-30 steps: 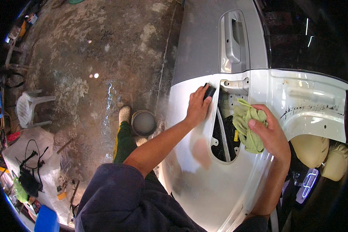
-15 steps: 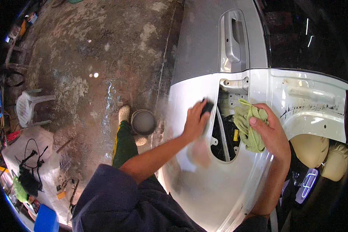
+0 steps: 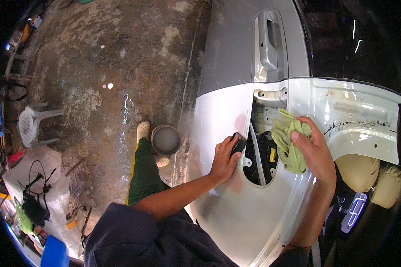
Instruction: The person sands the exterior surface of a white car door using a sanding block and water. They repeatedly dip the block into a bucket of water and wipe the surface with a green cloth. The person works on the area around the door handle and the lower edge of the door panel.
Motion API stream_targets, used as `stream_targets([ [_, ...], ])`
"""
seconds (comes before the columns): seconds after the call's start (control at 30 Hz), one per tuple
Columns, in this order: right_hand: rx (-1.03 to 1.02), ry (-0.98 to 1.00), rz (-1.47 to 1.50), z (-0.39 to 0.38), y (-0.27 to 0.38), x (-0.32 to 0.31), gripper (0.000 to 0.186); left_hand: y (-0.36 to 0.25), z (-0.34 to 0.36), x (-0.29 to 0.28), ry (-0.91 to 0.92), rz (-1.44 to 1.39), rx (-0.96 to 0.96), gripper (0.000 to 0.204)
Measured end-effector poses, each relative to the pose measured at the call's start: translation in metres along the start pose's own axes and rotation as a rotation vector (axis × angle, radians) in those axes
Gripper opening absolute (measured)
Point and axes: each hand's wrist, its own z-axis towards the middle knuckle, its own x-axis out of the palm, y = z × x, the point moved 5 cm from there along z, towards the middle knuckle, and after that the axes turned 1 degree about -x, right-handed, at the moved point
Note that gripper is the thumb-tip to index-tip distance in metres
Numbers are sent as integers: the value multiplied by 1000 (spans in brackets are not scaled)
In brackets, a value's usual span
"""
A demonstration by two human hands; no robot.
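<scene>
My left hand is closed round a small black sanding block, which rests on the white car panel just left of the lamp opening. Pinkish patches show on the dull paint above and below that hand. A crumpled light-green cloth is gripped in my right hand, over the right edge of the opening. Inside the cutout are dark parts, a pale strip and a yellow piece.
A grey door with a silver handle lies beyond the panel. Beige seats show at right. On the wet concrete floor stand a bucket by my feet and a white plastic chair; tools and a blue box lie lower left.
My left hand has slid the sanding block down along the panel toward me, uncovering a pinkish patch above. My right hand with the cloth has shifted slightly right.
</scene>
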Motion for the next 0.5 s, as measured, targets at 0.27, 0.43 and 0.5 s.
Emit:
stream_targets([
  [0.27,-23,39,12,1,6,5,40,-15,131,-23,-147,60,70,53],
  [0.43,21,35,-10,0,3,2,40,-6,-1,-1,-5,-16,-28,57],
  [0.5,28,47,10,-1,5,4,41,-2,22,-2,-29,-22,-2,57],
])
